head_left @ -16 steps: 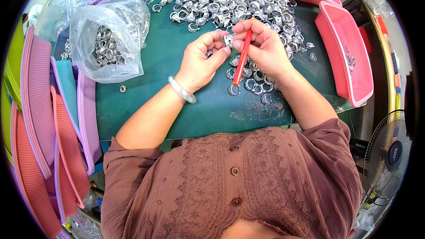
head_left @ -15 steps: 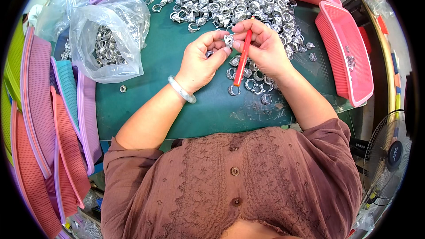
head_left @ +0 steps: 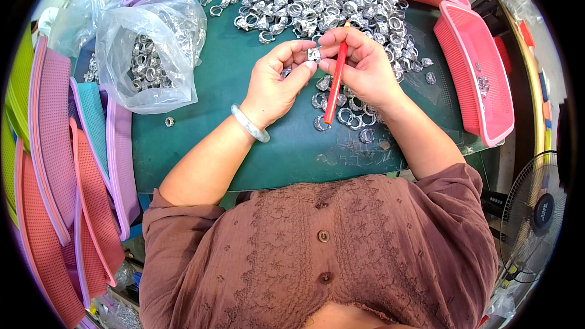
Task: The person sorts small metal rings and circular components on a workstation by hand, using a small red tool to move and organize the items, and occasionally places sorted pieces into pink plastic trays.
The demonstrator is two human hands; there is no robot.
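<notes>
Between my two hands is a silver ring [head_left: 314, 55], its patterned face turned up. My left hand [head_left: 277, 79], with a pale bangle [head_left: 248, 123] at the wrist, pinches it between thumb and fingertips. Another ring [head_left: 286, 72] shows partly under the left fingers. A red pencil [head_left: 335, 88] lies tucked in my right hand [head_left: 359, 64], its blunt end toward me; the right fingertips reach the ring's right side. Just beyond my hands spreads a large heap of silver rings [head_left: 317, 3], and several loose ones [head_left: 348, 117] lie below the right hand.
A clear plastic bag [head_left: 177, 61] of rings stands at left on the green mat [head_left: 201, 152]; one ring [head_left: 169, 122] lies near it. A pink basket [head_left: 481, 109] holding a few rings is at right. Stacked coloured baskets [head_left: 55, 146] line the left; a fan [head_left: 533, 213] stands lower right.
The ring between my hands has turned slightly in the fingertips. The pencil's lower end has swung a little nearer me. The heap and baskets are unchanged.
</notes>
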